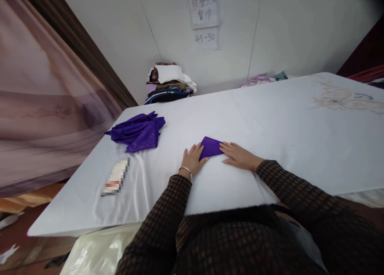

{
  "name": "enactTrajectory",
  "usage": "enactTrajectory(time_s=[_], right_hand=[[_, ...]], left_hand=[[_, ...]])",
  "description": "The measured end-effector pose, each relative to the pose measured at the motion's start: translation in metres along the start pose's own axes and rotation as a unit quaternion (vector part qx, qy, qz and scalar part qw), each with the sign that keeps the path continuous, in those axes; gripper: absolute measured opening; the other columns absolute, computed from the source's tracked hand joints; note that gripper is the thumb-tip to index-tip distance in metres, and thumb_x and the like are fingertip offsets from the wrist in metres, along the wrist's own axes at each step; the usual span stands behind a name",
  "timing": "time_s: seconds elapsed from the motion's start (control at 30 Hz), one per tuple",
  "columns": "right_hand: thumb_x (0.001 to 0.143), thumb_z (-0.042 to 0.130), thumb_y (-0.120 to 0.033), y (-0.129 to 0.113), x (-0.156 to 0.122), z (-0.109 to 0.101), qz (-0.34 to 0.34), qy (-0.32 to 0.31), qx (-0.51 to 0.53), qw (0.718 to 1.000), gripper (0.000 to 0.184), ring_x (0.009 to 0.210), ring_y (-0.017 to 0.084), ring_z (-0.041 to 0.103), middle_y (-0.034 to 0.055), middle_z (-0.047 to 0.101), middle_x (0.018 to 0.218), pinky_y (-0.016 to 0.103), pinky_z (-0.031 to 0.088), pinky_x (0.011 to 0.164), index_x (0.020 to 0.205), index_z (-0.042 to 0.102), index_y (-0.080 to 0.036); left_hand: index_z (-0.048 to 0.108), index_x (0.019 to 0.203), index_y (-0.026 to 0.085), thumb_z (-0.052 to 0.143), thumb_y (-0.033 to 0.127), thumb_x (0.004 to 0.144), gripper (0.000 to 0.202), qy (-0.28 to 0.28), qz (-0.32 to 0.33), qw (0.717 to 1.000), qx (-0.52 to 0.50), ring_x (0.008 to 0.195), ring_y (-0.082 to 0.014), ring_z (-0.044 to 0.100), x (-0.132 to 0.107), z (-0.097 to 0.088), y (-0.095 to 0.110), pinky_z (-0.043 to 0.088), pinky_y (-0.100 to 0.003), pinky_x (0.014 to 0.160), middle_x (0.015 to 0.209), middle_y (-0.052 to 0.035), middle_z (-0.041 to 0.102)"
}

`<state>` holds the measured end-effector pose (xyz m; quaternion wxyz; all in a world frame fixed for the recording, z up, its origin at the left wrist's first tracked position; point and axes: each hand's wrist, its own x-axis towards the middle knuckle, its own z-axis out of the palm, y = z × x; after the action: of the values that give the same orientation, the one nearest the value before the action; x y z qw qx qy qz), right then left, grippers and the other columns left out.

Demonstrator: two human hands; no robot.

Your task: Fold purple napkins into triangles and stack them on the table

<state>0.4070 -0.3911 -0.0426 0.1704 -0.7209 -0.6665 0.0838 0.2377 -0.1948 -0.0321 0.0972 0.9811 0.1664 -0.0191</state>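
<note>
Head view: small folded purple satin cloth (211, 147) lies flat on the white-covered bench (300, 147), near the front edge. Your left hand (193, 159) and right hand (238, 155) press its two sides, palms flat, fingers spread. Keep edges aligned; smooth outward before creasing.

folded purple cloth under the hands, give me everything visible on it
The purple cloth is a small folded piece, deep violet, with a slight sheen like satin or napkin fabric. It lies flat on the white table cover, roughly triangular or diamond-shaped with one corner pointing away. The left hand presses its left edge, the right hand its right edge; both lie flat, fingers extended. A pile of like cloths sits apart, further left.
</note>
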Motion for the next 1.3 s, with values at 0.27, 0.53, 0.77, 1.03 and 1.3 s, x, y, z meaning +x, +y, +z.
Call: enactTrajectory(time_s=[0.27, 0.53, 0.77, 1.03, 1.3], right_hand=[[0.092, 0.033, -0.057, 0.002, -0.001, 0.001, -0.013, 0.01, 0.003, 1.0, 0.064, 0.14, 0.024, 0.017, 0.0087, 0.027, 0.151, 0.046, 0.018, 0.113, 0.145, 0.029, -0.021], [0.091, 0.035, -0.057, 0.005, 0.0, 0.006, -0.014, 0.023, 0.003, 1.0, 0.064, 0.14, 0.026, 0.02, 0.0098, 0.029, 0.15, 0.048, 0.02, 0.112, 0.145, 0.031, -0.022], [0.091, 0.035, -0.058, 0.005, 0.002, 0.005, -0.008, 0.014, -0.001, 1.0, 0.066, 0.14, 0.026, 0.019, 0.0101, 0.028, 0.151, 0.048, 0.02, 0.111, 0.145, 0.03, -0.021], [0.091, 0.036, -0.057, 0.007, 0.001, 0.006, -0.015, 0.021, 0.004, 1.0, 0.065, 0.14, 0.025, 0.019, 0.0084, 0.027, 0.151, 0.047, 0.02, 0.112, 0.145, 0.029, -0.023], [0.091, 0.036, -0.057, 0.004, 0.002, 0.004, -0.006, 0.017, -0.001, 1.0, 0.065, 0.14, 0.025, 0.02, 0.0097, 0.028, 0.15, 0.048, 0.021, 0.111, 0.145, 0.03, -0.022]], left_hand=[[0.045, 0.134, 0.025, 0.04, 0.02, 0.088, 0.047, 0.064, -0.104, 0.991, -0.055, 0.136, -0.0215, 0.031, -0.052, 0.0, -0.022, 0.019, -0.052, 0.112, 0.142, -0.0035, 0.045], [0.059, 0.121, 0.021, 0.054, 0.026, 0.082, 0.04, 0.201, -0.046, 0.974, -0.091, 0.119, -0.0205, 0.052, -0.039, 0.007, 0.0, 0.039, -0.041, 0.104, 0.127, -0.0061, 0.059], [0.067, 0.109, 0.023, 0.06, 0.032, 0.083, 0.028, 0.195, -0.028, 0.979, -0.046, 0.11, -0.0213, 0.053, -0.009, 0.007, 0.024, 0.043, -0.038, 0.097, 0.116, -0.0041, 0.064], [0.069, 0.105, 0.023, 0.055, 0.027, 0.087, 0.024, 0.178, -0.029, 0.983, -0.023, 0.106, -0.021, 0.053, -0.021, 0.002, 0.016, 0.046, -0.034, 0.093, 0.109, -0.0036, 0.066], [0.068, 0.105, 0.024, 0.056, 0.037, 0.086, 0.026, 0.184, -0.022, 0.982, -0.024, 0.11, -0.0216, 0.052, -0.014, 0.003, 0.02, 0.043, -0.037, 0.095, 0.112, -0.0049, 0.065]])
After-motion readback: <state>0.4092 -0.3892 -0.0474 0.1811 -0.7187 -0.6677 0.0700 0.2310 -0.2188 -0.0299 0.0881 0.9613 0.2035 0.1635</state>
